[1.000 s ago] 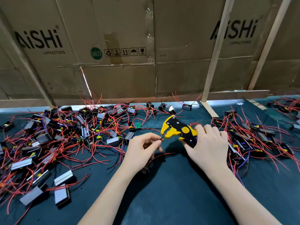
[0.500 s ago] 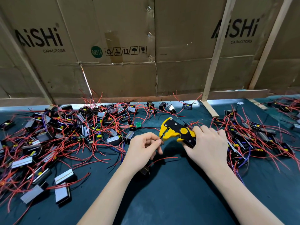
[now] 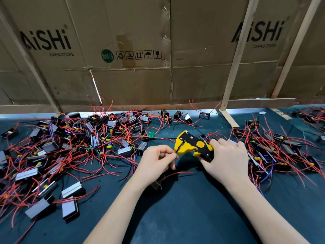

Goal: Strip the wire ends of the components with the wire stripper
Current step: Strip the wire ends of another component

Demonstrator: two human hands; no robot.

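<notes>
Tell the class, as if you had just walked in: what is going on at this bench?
A person is stripping wires. The right hand grips a yellow and black wire stripper, while the left hand pinches a thin wire end at the tool's mouth. A small black component lies partly hidden under the left wrist. Piles of components with red wires lie to the left, and another pile to the right, on the dark mat.

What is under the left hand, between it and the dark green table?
Under the left hand a small black component shows partly on the dark green table, with a red wire running right from it. The wrist covers the rest of it.
</notes>
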